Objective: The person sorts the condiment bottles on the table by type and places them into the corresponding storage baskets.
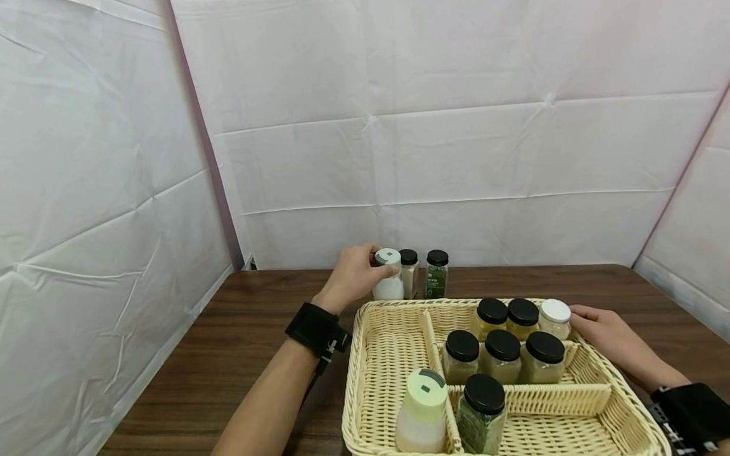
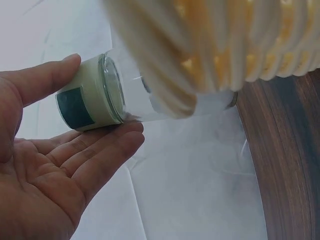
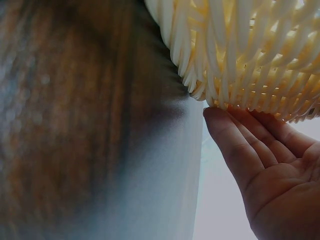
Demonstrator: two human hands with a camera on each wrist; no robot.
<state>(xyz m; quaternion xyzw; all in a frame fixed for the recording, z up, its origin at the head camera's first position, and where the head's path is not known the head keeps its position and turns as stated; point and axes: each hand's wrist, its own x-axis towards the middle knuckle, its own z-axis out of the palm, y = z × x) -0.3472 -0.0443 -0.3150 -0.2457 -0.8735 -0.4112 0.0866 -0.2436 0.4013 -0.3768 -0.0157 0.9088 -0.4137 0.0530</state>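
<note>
Behind the basket, my left hand [image 1: 358,272] holds a shaker bottle [image 1: 388,285] by its pale green cap. In the left wrist view the cap [image 2: 82,97], with its dark green patch, lies between the thumb and the fingers; the basket's weave hides part of the bottle's body. My right hand [image 1: 613,342] is at the far right side of the wicker basket [image 1: 355,380]. Seen from the right wrist, this hand [image 3: 270,170] has extended fingers touching the woven wall [image 3: 250,60]. A similar green-capped bottle [image 1: 422,418] stands in the basket's left compartment.
Two black-capped jars, one pale [image 1: 409,278] and one green-labelled [image 1: 436,278], stand behind the basket. Inside are several black-capped jars [image 1: 503,354], a white-capped jar [image 1: 555,318] and a jar of green herbs [image 1: 481,411]. Dividers [image 1: 559,399] split the basket. White sheeting [image 1: 456,158] surrounds the wooden table [image 1: 228,354].
</note>
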